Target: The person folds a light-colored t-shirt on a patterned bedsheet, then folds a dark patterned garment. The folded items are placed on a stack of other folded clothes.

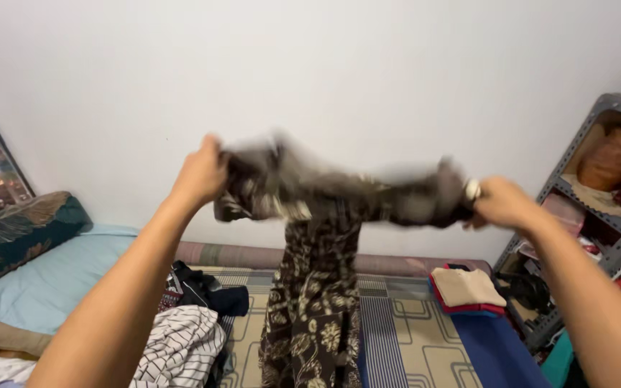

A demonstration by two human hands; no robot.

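Observation:
I hold up a dark brown garment with a pale floral pattern (pixel 314 287) in front of a white wall. My left hand (pixel 201 172) grips its upper left part and my right hand (pixel 501 203) grips its upper right part. The cloth stretches blurred between the two hands, and the rest hangs down in the middle towards the bed. Both arms reach forward and up.
Below lies a bed with a patterned beige cover (pixel 411 338). A striped white cloth (pixel 181 348) and dark clothes (pixel 206 287) lie at the left, a folded beige and red stack (pixel 467 289) at the right. A grey metal shelf (pixel 598 215) stands at the right, a floral pillow (pixel 16 233) at the left.

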